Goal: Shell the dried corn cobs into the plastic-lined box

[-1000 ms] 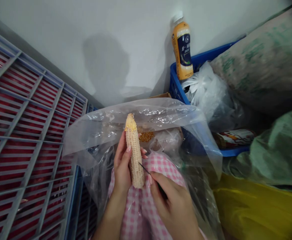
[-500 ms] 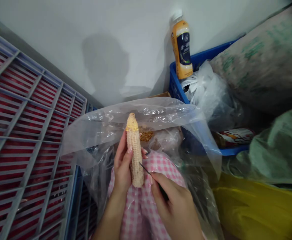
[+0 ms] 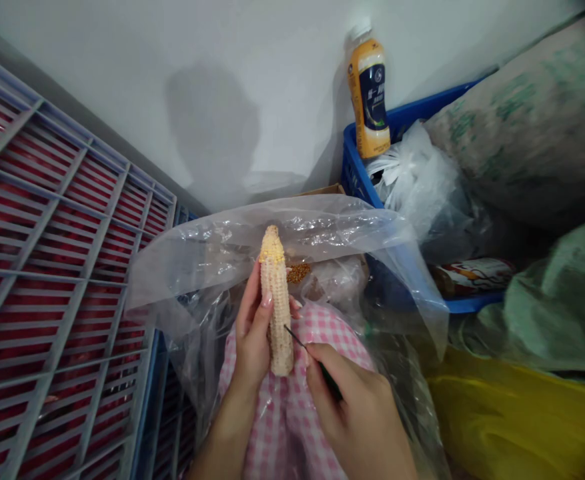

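Note:
My left hand is wrapped round a corn cob and holds it upright. The cob is mostly stripped and pale, with a few yellow kernels left at its tip. My right hand pinches a thin dark pointed tool whose tip touches the cob's lower right side. Both hands work over a clear plastic bag that is spread open, with a small heap of loose kernels inside it. A pink and white checked cloth lies under my hands.
A grey and red slatted crate fills the left side. A blue crate at the back right holds an orange bottle, crumpled plastic bags and a can. Large woven sacks and a yellow bag lie on the right. White wall behind.
The view and my hands have shifted slightly to the right. The cob stays upright in my left hand, and the tool's tip stays at its lower side.

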Motion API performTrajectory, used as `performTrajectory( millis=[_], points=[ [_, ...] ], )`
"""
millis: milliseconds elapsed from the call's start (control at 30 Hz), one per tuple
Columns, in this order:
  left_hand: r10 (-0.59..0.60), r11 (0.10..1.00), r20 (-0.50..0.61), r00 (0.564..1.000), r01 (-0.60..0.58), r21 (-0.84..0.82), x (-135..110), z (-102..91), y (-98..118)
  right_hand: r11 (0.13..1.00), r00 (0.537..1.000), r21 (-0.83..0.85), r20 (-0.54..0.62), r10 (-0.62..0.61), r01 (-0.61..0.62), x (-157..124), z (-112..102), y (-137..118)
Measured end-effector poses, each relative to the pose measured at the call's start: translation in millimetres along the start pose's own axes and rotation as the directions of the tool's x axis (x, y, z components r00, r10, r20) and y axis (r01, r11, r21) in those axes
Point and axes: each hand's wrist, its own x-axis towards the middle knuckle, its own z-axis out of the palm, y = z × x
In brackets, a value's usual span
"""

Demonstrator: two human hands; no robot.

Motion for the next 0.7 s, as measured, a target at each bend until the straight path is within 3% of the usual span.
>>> performTrajectory(
  millis=[100,267,533,700],
  points=[
    [-0.033,0.999,-0.026,0.999,0.032,-0.031,-0.3,1.9,2.9,0.996,0.998,0.051,0.008,0.067,-0.068,-3.5,-6.5,2.3],
    [-0.068,0.995,0.012,0.998,0.068,-0.077,-1.1,3.5,10.0,0.949,0.948,0.147,-0.116,0.296,-0.279,-13.2,0.3,-0.2],
    [-0.200,0.941,0.016,0.980,0.196,-0.277,-22.0,5.7,43.0,0.975,0.948,0.091,-0.230,0.218,-0.202,-24.1,33.5,-26.7],
    [-0.206,0.920,0.087,0.975,0.223,-0.322,-41.5,7.4,49.3,0.939,0.895,0.172,-0.293,0.338,-0.298,-33.0,27.3,-39.7]
  ],
)
